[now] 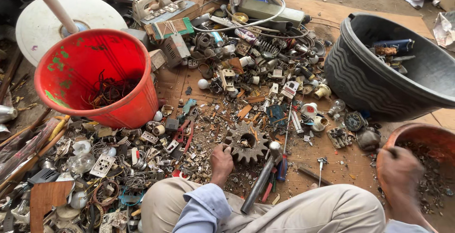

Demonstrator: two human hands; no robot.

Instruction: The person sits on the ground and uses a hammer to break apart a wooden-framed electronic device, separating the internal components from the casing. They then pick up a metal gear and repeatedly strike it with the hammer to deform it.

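The left hand (221, 161) rests low on the cardboard-covered ground (327, 162), its fingers curled against the rim of a rusty toothed gear (246, 142) that lies flat among small metal scraps — touching it, though whether it grips the gear I cannot tell. Just beside the gear a hammer (263, 176) lies with its grey handle slanting toward the person's knee. The right hand (399, 170) is blurred, fingers bunched over the rim of a brown bowl (417, 131) holding dark bits; what it holds, if anything, is unclear. A red bucket (102, 79) with tangled wire stands to the left — a black tub (365, 76) sits at the right, well apart.
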